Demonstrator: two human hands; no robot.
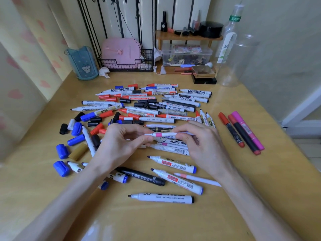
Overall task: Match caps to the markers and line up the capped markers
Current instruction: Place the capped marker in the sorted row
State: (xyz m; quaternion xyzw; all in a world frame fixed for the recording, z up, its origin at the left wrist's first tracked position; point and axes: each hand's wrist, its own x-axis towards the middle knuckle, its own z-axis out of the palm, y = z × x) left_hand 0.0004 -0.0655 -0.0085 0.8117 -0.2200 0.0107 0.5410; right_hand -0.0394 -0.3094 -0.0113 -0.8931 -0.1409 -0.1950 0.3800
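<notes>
while the left hand (121,142) pinches one end and the right hand (201,141) pinches the other, a slim white marker (164,135) with a pink band spans between both grips, over the pile (147,108).

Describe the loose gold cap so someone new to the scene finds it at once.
On the wooden desk, look at the scatter of loose caps left of the marker pile, just beyond the left hand. The gold cap lies on its side among blue caps. It is the only tan-gold cap there; its neighbours are blue, black, red or white.
</notes>
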